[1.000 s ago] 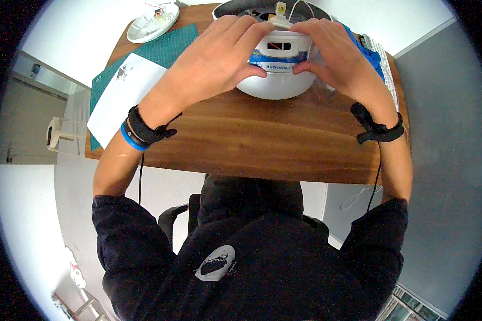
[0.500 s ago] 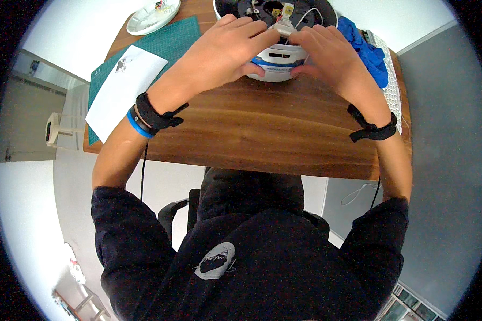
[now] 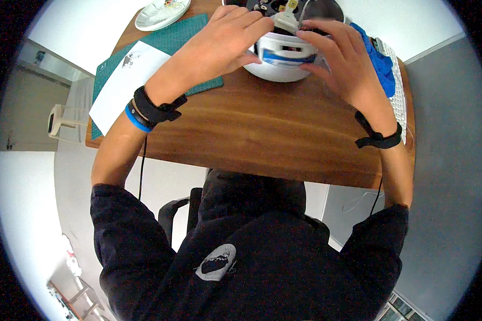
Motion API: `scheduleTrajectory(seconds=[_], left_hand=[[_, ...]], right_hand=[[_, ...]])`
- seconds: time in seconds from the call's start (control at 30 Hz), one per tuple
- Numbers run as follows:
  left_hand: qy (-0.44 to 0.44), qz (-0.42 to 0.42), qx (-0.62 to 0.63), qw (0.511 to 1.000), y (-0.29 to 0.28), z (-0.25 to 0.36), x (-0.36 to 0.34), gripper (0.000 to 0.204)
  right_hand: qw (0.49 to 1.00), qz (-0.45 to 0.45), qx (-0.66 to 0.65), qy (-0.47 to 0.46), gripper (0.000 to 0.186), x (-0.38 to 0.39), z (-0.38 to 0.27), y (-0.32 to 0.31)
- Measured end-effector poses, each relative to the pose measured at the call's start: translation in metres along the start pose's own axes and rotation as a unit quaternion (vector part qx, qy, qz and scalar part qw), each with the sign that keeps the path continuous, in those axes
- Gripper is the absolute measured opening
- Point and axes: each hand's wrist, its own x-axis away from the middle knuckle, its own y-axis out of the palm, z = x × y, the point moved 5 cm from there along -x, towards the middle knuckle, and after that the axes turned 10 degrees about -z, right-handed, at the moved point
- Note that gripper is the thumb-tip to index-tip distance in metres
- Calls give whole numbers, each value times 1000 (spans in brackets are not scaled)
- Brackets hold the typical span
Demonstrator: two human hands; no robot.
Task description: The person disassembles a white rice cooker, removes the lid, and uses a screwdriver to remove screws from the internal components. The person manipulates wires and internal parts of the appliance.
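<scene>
A round white housing (image 3: 285,73) with a blue stripe stands at the table's far edge, its front slightly blurred. Its top is uncovered and shows a dark inside with small parts. A pale grey plastic piece (image 3: 287,22) rises at its near rim, between my hands. My left hand (image 3: 227,40) grips the housing's left side, fingers over the rim and thumb low on the front. On the other side, my right hand (image 3: 340,59) curls around the rim, its fingers somewhat spread and its thumb against the front. The undersides of both hands' fingertips are partly hidden.
A green cutting mat (image 3: 185,32) lies at the left, with a printed white sheet (image 3: 128,80) on it. Behind it sits a white dish-like part (image 3: 160,16) with small pieces inside. A blue cloth (image 3: 383,67) and a white keyboard-like object (image 3: 399,101) lie at the right.
The housing has shifted slightly right and its blue-striped front has turned or tilted. My right hand has moved right and its fingers have spread a little. My left hand stays at the rim.
</scene>
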Motion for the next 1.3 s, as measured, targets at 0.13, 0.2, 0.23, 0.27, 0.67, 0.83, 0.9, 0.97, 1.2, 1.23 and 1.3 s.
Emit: scheduleTrajectory(seconds=[0.13, 0.2, 0.23, 0.27, 0.67, 0.83, 0.9, 0.97, 1.2, 1.23, 1.3], left_hand=[[-35, -1, 134, 990, -2, -24, 0, 47], [-32, 4, 151, 988, -2, -28, 0, 49], [-32, 9, 152, 988, -3, -30, -1, 51], [-33, 13, 153, 988, -4, -31, -2, 54], [-24, -34, 191, 981, -10, -36, -11, 67], [1, -28, 220, 975, -15, -33, -11, 62], [-10, -28, 217, 976, -12, -36, -11, 61], [-14, -26, 209, 978, -10, -38, -11, 61], [-10, -18, 203, 979, -10, -39, -11, 65], [-15, -22, 208, 978, -10, -39, -12, 65], [-5, -10, 201, 980, -12, -38, -10, 66]], right_hand=[[998, 7, 58, 5, 76, -1, -3, 2], [997, 16, 69, 2, 72, -6, 0, 4], [996, 20, 83, -7, 70, -7, 2, 3], [995, 24, 96, -16, 69, -8, 4, 3], [998, 27, 20, 57, 60, -26, 7, -5], [998, 41, 37, 14, 60, -38, 7, -1], [996, 53, 76, 7, 59, -41, 6, 0], [990, 67, 128, 2, 58, -42, 6, -3], [998, 22, -49, 44, 51, -30, 27, 6], [997, 31, -63, 39, 48, -32, 26, 8], [996, -3, -54, 70, 53, -32, 28, 11]])
